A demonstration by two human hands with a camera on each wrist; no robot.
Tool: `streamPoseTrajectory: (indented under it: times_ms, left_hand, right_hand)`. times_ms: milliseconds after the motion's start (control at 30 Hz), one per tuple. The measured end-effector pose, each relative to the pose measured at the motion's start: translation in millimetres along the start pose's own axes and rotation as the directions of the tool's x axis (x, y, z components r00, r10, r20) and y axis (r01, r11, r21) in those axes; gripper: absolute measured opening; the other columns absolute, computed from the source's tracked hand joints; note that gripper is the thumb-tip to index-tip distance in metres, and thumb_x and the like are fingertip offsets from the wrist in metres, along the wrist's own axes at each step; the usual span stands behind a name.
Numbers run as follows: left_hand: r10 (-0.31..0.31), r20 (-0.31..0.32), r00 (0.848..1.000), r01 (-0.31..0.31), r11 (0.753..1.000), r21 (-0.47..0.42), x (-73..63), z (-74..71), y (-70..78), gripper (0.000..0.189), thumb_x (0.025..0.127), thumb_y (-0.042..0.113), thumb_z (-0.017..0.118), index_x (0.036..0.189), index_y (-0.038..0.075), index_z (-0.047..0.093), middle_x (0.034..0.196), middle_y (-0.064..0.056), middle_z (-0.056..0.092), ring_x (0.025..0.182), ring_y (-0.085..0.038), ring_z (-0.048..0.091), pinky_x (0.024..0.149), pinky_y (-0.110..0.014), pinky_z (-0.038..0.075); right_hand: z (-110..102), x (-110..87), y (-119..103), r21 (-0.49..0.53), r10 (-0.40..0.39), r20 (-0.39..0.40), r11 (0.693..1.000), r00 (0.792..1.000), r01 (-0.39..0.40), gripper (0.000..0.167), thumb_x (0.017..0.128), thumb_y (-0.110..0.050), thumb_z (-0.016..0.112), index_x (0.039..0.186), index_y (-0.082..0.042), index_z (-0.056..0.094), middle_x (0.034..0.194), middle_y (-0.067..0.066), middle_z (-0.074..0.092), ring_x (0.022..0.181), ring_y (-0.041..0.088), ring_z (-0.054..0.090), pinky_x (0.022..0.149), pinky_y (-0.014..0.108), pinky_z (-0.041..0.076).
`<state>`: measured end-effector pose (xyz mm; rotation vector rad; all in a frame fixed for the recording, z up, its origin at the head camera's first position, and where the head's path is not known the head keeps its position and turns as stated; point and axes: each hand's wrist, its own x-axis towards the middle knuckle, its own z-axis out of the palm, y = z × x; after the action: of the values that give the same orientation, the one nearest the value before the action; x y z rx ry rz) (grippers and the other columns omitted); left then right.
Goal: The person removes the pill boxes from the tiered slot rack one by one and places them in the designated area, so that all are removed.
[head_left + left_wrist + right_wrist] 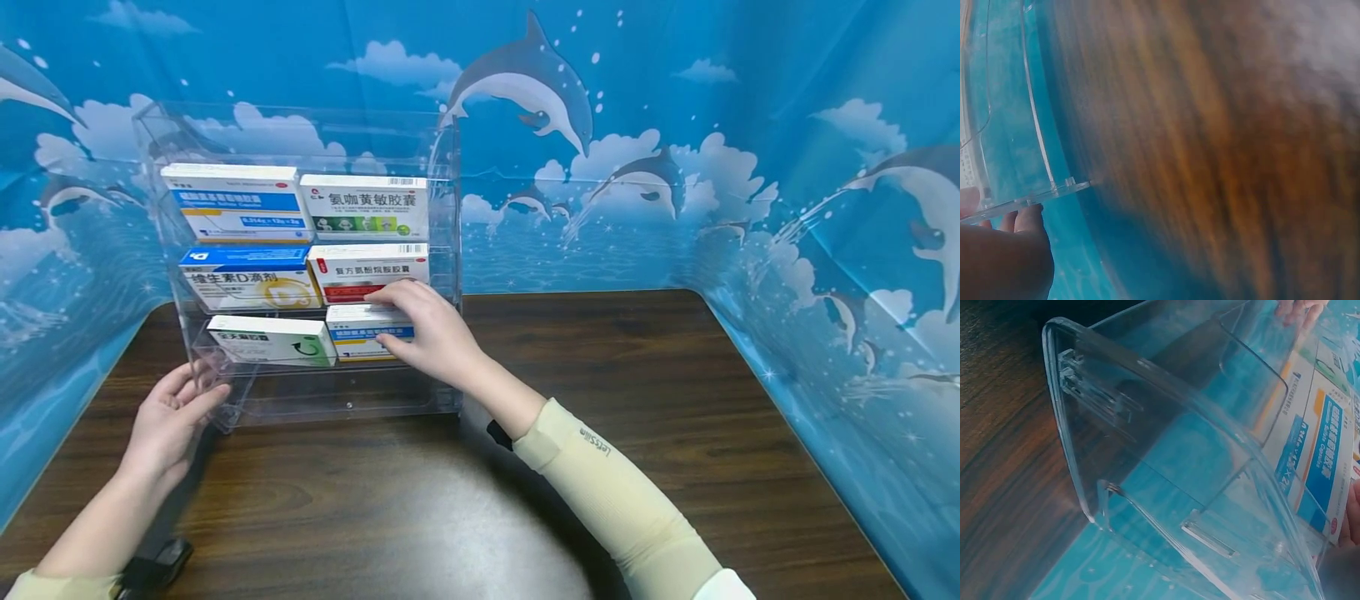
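A clear plastic display rack holds medicine boxes in three tiers. My left hand grips the rack's lower left side panel, thumb on one face and fingers on the other; the left wrist view also shows this panel edge between them. In the bottom tier, my right hand pinches the right end of a white-and-blue medicine box, thumb across its front and fingers over its top. That end lies hidden under the hand. Beside it leans a white-and-green medicine box. The right wrist view shows the blue-striped box behind clear plastic.
Above are a red-and-white box, a vitamin D box, a green-and-white box and another blue-striped box. The rack stands on a dark wooden table. A blue dolphin-print curtain surrounds the table's back and sides.
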<state>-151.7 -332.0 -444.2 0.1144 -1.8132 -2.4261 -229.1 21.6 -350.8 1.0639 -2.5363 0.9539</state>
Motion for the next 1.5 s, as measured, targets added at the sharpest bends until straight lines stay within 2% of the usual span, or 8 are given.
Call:
streamPoseTrajectory:
  times_ms: [167,433,700,900,1100,1233,1400,1500]
  left_hand:
    - [-0.026,-0.022,0.999,0.026,1.0,0.0,-0.7,1.0,0.8,0.045,0.101,-0.014,0.059,0.117,0.027,0.07,0.109,0.022,0.079,0.099,0.01,0.073,0.071,-0.01,0.058]
    - [0.0,-0.017,1.0,-0.001,0.999,-0.049,-1.9,1.8,-1.6,0.047,0.101,-0.017,0.055,0.115,0.025,0.072,0.107,0.017,0.081,0.096,0.007,0.075,0.073,-0.01,0.059]
    - [0.012,-0.045,0.999,-0.013,0.999,-0.035,-0.7,4.1,-3.9,0.045,0.102,-0.014,0.057,0.114,0.026,0.073,0.107,0.02,0.08,0.098,0.009,0.074,0.076,-0.008,0.059]
    - [-0.001,-0.071,0.997,-0.003,0.999,-0.054,-2.8,6.3,-6.2,0.042,0.102,-0.012,0.059,0.113,0.025,0.074,0.107,0.019,0.08,0.099,0.009,0.074,0.077,-0.008,0.059]
    - [0.009,-0.098,0.995,-0.015,0.998,-0.063,-3.6,6.5,-7.2,0.041,0.102,-0.011,0.059,0.113,0.025,0.075,0.108,0.019,0.08,0.1,0.009,0.074,0.078,-0.007,0.058]
    - [0.001,-0.109,0.994,-0.008,0.998,-0.059,-3.0,5.9,-7.6,0.037,0.102,-0.009,0.062,0.113,0.024,0.075,0.109,0.02,0.079,0.101,0.009,0.073,0.078,-0.007,0.058]
    - [0.02,-0.126,0.992,-0.029,0.997,-0.068,-2.7,8.2,-11.2,0.033,0.103,-0.005,0.063,0.113,0.024,0.075,0.109,0.019,0.079,0.1,0.008,0.074,0.081,-0.007,0.06]
    - [0.043,-0.124,0.991,-0.053,0.995,-0.082,-4.4,9.2,-14.3,0.032,0.105,-0.004,0.061,0.115,0.024,0.074,0.11,0.018,0.08,0.1,0.007,0.075,0.083,-0.008,0.06]
  right_hand:
    - [-2.1,3.5,-1.4,-0.008,0.0,0.031,1.0,1.0,0.0,0.044,0.093,-0.013,0.084,0.135,-0.01,0.07,0.135,0.004,0.073,0.128,0.019,0.062,0.114,0.037,0.053]
    - [-0.9,9.1,-5.7,-0.058,-0.014,0.063,0.998,0.998,0.017,0.038,0.093,-0.013,0.084,0.13,-0.013,0.074,0.131,0.001,0.075,0.126,0.018,0.063,0.112,0.033,0.054]
    - [-6.4,13.3,-9.8,-0.053,-0.05,0.048,0.997,0.998,0.053,0.038,0.094,-0.013,0.084,0.13,-0.013,0.074,0.133,0.002,0.075,0.129,0.017,0.064,0.115,0.033,0.053]
    - [-26.8,18.8,-19.0,-0.058,-0.082,0.0,0.995,0.997,0.082,0.035,0.095,-0.011,0.082,0.129,-0.011,0.074,0.132,0.003,0.075,0.128,0.018,0.065,0.112,0.031,0.054]
    - [-56.4,19.8,-28.4,0.043,-0.119,-0.105,0.991,0.987,0.124,0.033,0.095,-0.009,0.082,0.127,-0.007,0.075,0.131,0.008,0.074,0.123,0.019,0.067,0.103,0.022,0.056]
    - [-77.5,14.7,-29.0,0.166,-0.116,-0.166,0.975,0.979,0.144,0.033,0.093,-0.005,0.082,0.125,-0.003,0.075,0.127,0.012,0.074,0.117,0.021,0.069,0.1,0.017,0.058]
    - [-105.3,4.5,-22.3,0.309,-0.065,-0.188,0.943,0.98,0.122,0.033,0.093,0.0,0.081,0.125,0.001,0.074,0.125,0.015,0.073,0.114,0.022,0.07,0.101,0.021,0.061]
    - [-121.9,-3.4,-14.2,0.36,-0.008,-0.177,0.93,0.984,0.072,0.034,0.093,0.0,0.08,0.126,0.001,0.074,0.126,0.015,0.072,0.113,0.022,0.071,0.1,0.026,0.063]
